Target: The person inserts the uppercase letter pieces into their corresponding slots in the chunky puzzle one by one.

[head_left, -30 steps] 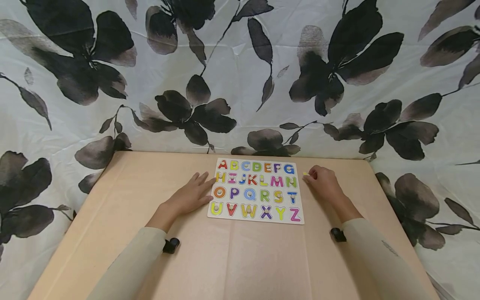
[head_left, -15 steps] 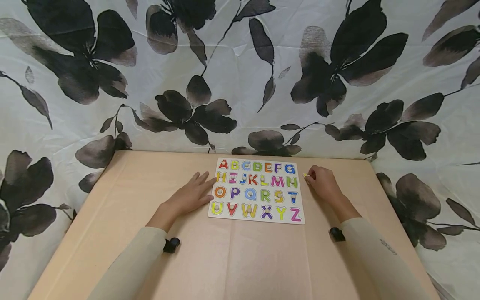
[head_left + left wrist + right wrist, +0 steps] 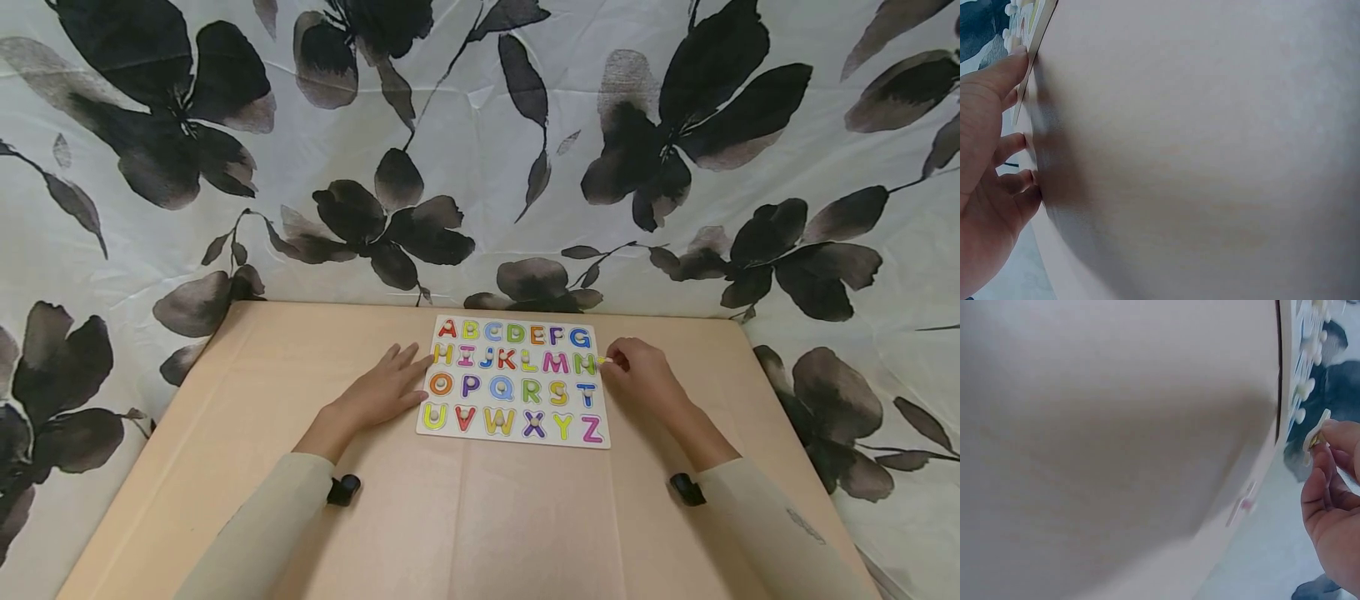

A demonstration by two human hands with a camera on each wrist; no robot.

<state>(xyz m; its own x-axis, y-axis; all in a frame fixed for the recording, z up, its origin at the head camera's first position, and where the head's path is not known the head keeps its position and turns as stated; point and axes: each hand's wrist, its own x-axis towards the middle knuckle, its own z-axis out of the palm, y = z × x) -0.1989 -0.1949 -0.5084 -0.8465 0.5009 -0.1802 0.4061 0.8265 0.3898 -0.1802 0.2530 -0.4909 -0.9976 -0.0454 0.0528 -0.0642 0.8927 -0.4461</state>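
Note:
A white alphabet puzzle board [image 3: 513,442] lies on the table, with colourful letters from A to Z in rows and small knobs on many of them. My left hand [image 3: 382,387] rests at the board's left edge, fingers spread. In the left wrist view the thumb [image 3: 1007,72] touches the board's edge. My right hand [image 3: 645,371] pinches a small yellow letter piece [image 3: 1315,439] between thumb and fingertips, close by the board's right edge near the N. Most of this piece is hidden by the fingers, and I cannot tell which letter it is.
In the right wrist view a small piece with a pink spot [image 3: 1246,504] lies on the table past the board. The table [image 3: 525,525] carries a smooth peach cover. A floral cloth [image 3: 480,125] hangs behind it.
My right hand has shifted slightly left, bringing the yellow letter piece up to the board's right edge. The left hand and the board stay in place.

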